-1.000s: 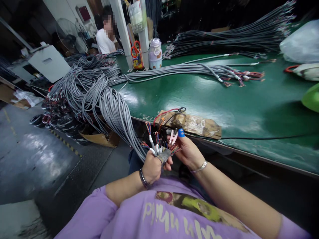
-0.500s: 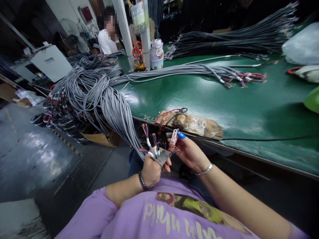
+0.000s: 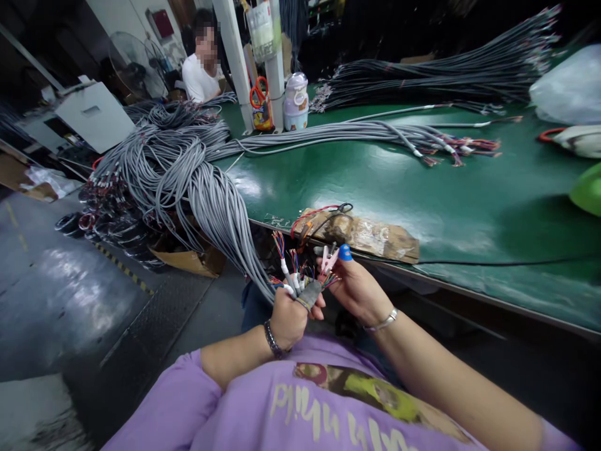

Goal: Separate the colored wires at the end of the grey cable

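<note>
My left hand (image 3: 290, 319) is closed around a bundle of grey multi-core cables (image 3: 230, 216). Its thumb wears a grey wrap (image 3: 308, 293) and presses across the bundle near the white-banded ends. Stripped ends with thin coloured wires (image 3: 280, 244) fan out above the fist. At the fingertips of my right hand (image 3: 359, 285), which has a blue cover on the thumb, is a pink clothespin (image 3: 329, 259). The clothespin is tilted, its two upper arms apart in a V, and its lower end sits by the wire ends beyond my left thumb. Whether it grips a wire is unclear.
On the green workbench (image 3: 451, 213) lie a taped cardboard strip (image 3: 375, 238), more grey cables (image 3: 328, 133) and a stack of dark cables (image 3: 436, 78). A purple-lidded cup (image 3: 296, 103) stands by a post. Another person (image 3: 201, 72) sits at the far left.
The clothespin has turned from a narrow upright look to a spread V. My right thumb has shifted slightly right, away from it. My left hand and the bundle have moved slightly right.
</note>
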The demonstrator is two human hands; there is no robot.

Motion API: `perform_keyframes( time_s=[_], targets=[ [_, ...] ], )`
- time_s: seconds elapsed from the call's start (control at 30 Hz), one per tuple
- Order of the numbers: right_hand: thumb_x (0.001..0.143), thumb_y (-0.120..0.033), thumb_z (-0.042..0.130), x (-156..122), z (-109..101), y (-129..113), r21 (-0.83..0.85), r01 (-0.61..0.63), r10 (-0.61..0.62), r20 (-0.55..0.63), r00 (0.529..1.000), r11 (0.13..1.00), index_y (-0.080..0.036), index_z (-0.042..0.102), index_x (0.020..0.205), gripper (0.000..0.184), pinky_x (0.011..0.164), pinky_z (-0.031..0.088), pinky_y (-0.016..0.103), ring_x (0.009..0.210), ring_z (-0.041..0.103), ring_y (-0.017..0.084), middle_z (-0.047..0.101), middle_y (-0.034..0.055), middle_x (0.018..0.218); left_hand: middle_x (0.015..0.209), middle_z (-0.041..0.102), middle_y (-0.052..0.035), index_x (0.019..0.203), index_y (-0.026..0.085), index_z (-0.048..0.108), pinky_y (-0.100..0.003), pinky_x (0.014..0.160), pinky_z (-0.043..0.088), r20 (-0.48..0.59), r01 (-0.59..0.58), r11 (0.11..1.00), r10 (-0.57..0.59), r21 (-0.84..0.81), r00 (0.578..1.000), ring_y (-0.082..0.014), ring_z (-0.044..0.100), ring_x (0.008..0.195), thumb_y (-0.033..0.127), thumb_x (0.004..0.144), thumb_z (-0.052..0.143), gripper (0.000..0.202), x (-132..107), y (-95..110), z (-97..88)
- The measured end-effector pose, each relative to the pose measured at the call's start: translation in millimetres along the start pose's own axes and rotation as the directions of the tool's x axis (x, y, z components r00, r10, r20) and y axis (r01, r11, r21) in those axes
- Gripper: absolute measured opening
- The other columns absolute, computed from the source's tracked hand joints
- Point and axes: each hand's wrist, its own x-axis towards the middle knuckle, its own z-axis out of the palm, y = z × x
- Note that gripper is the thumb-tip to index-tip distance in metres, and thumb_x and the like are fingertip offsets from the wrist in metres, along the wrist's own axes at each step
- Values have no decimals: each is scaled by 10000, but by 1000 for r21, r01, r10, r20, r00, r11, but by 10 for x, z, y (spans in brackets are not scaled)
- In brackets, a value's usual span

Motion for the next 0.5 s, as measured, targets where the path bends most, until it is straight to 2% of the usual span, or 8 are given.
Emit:
perform_keyframes(
  time_s=[0.2,0.33,0.4,0.5],
  targets=[
    [718,-569,735,49,0,47,79,7,-3,-51,999,997,-204,699,728,368,592,510,294,579,563,145,676,20,674,535,571,4,642,138,582,-193,400,341,13,0,999,0,35,1000,-72,499,394,537,783,660,431,7,7,-6],
    [690,-591,745,26,26,43,114,-11,20,-74,997,993,-213,692,723,383,553,492,285,606,571,163,687,34,702,537,572,5,646,138,582,-187,399,344,14,0,999,-1,33,1000,-71,502,396,537,787,660,430,3,-17,-20],
    [705,-640,701,-4,17,20,103,-38,43,-49,998,994,-223,696,760,421,567,496,282,635,587,169,694,39,734,530,567,6,643,139,579,-185,398,342,16,4,1000,-4,29,1000,-71,502,397,539,786,662,433,-5,-28,-31],
    [712,-731,617,-77,-42,-27,35,-93,92,50,995,995,-216,706,819,534,633,508,283,691,611,164,703,50,804,527,569,4,646,140,575,-183,398,340,16,3,999,-4,33,1000,-72,506,399,543,788,660,436,-17,-41,-57]
  ],
)
